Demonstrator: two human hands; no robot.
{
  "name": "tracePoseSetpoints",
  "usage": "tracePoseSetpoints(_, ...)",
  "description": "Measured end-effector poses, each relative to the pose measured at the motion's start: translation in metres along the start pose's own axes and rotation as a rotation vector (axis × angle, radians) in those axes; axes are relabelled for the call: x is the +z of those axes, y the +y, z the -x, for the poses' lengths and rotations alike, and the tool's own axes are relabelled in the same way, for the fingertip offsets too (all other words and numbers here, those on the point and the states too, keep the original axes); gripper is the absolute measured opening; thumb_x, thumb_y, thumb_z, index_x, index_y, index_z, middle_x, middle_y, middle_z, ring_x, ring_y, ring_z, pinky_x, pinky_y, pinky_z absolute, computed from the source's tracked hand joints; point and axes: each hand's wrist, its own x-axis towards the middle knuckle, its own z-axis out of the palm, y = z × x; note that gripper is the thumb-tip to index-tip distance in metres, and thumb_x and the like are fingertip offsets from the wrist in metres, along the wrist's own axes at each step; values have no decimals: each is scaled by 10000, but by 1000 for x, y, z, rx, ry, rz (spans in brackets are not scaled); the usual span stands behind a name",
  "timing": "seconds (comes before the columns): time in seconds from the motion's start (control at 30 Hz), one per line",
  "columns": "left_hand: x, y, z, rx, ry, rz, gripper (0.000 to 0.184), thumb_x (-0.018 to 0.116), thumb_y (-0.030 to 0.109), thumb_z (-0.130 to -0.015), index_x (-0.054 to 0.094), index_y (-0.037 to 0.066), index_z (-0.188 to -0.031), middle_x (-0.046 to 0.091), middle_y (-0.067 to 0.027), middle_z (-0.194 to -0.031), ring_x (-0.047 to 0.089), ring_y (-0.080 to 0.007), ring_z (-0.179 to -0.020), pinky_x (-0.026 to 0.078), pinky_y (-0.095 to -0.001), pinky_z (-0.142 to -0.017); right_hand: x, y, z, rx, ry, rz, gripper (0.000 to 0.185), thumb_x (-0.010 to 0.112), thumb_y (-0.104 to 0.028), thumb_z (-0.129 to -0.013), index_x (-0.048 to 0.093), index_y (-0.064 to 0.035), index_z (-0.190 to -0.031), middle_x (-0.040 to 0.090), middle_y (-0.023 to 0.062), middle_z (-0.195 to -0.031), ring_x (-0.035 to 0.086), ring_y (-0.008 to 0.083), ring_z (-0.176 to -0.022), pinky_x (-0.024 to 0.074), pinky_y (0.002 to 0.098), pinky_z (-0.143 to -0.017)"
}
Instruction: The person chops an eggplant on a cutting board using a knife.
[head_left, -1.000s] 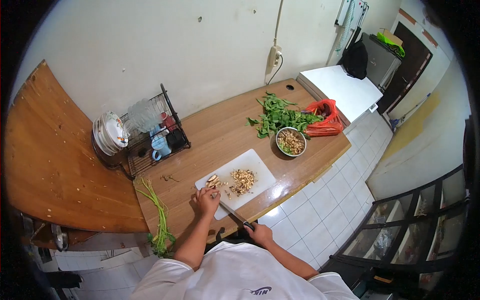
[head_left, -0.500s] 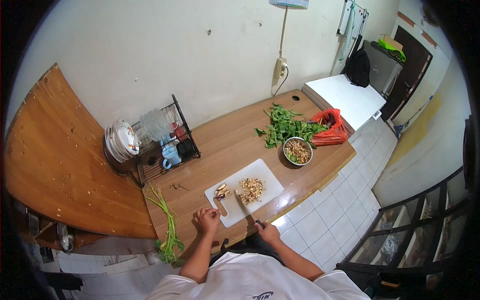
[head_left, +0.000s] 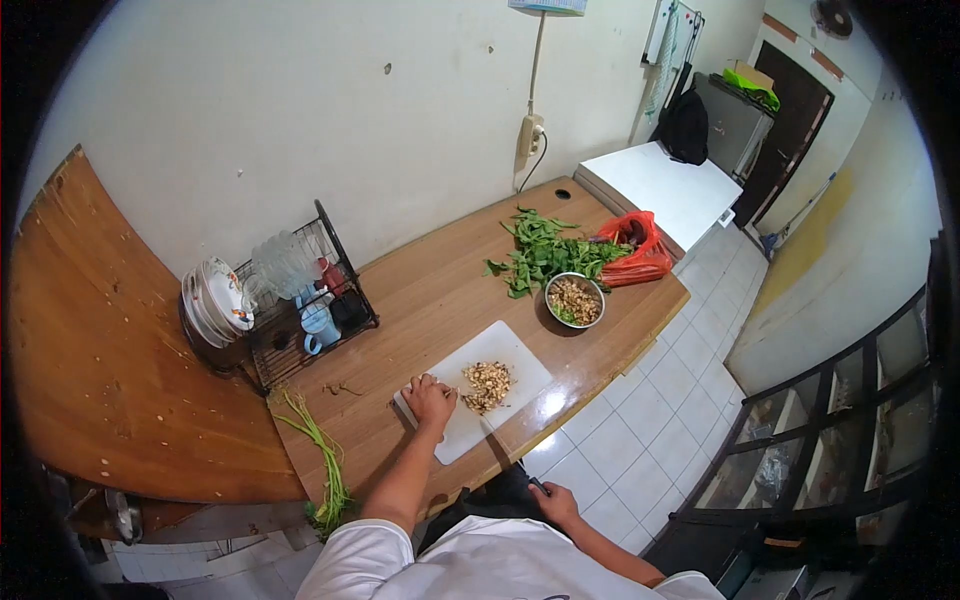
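My left hand is on the left end of the white cutting board, its fingers curled down over a small bunch of pale, purple-skinned vegetable strips, which it mostly hides. Beside its fingertips lies a heap of chopped pale-brown vegetable pieces. My right hand is closed round the dark handle of a kitchen knife, below the table's front edge. The knife's blade slants up toward the near edge of the board.
A metal bowl of chopped pieces stands by leafy greens and a red plastic bag. Green stems lie at the left table edge. A dish rack with plates, glasses and mugs is at the back left.
My left hand has moved from the table edge onto the board, over the strips. My right hand has drawn the knife back from the chopped heap toward my body. The view has shifted slightly.
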Motion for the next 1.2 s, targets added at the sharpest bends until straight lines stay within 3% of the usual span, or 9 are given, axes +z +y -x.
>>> tracePoseSetpoints(0.07,5,4,-4,26,0,-33,168,821,387,-745,832,251,-843,650,0,-1069,506,-239,-1134,312,-475,-971,-4,4,3,42,1,18,607,575,-655,-931,743,-74,-984,721,217,-887,704,409,-884,544,474,-759)
tracePoseSetpoints(0.13,4,10,-7,-36,-47,-51,136,818,363,-746,825,243,-811,657,4,-1046,509,-240,-1120,320,-472,-952,-8,5,3,115,-71,49,667,552,-706,-913,739,-123,-1176,749,190,-986,719,373,-971,552,463,-838)
tracePoseSetpoints(0.57,9,0,18,81,-41,71,74,768,244,-797,823,218,-839,681,0,-1007,537,-239,-1095,348,-464,-931,-2,-25,-16,-25,4,3,605,553,-676,-936,734,-112,-1060,731,203,-877,717,405,-901,550,486,-788)
tracePoseSetpoints(0.67,32,-3,35,109,39,0,165,731,223,-835,832,229,-965,712,-9,-1022,566,-244,-1101,357,-480,-963,6,-27,-24,-65,-11,-7,562,585,-633,-945,744,-100,-1023,712,191,-821,703,389,-805,529,463,-707)
tracePoseSetpoints(0.73,39,3,39,-1,-141,143,240,712,220,-854,821,259,-1065,734,-21,-1022,599,-255,-1093,364,-498,-997,13,-27,-28,-74,3,-16,565,580,-635,-948,743,-99,-1024,712,191,-821,702,388,-808,529,463,-714)
tracePoseSetpoints(0.97,12,-9,40,-119,67,310,250,777,266,-804,815,257,-1051,728,18,-1025,587,-248,-1098,366,-478,-992,3,-41,-32,-26,-72,-102,564,579,-634,-949,739,-99,-1024,714,181,-816,706,382,-817,532,461,-731)
tracePoseSetpoints(1.07,-12,-17,35,-119,11,102,243,796,285,-776,814,220,-1009,710,19,-1034,561,-238,-1096,352,-457,-980,19,-18,-40,-63,-5,4,562,584,-629,-946,741,-99,-1048,721,188,-843,709,386,-842,536,465,-752)
tracePoseSetpoints(1.13,-16,-25,34,-71,0,82,260,811,304,-751,808,193,-986,694,15,-1045,545,-236,-1088,341,-451,-978,9,-31,-41,-54,-42,-8,687,582,-667,-922,728,-38,-1155,746,214,-931,721,395,-938,553,464,-831)
tracePoseSetpoints(1.2,-19,-25,31,11,-30,-20,265,815,313,-754,808,196,-992,690,18,-1054,543,-239,-1094,341,-467,-979,1,-42,-32,-32,-77,-47,658,586,-669,-919,741,-54,-1095,736,209,-876,719,396,-900,546,478,-805)
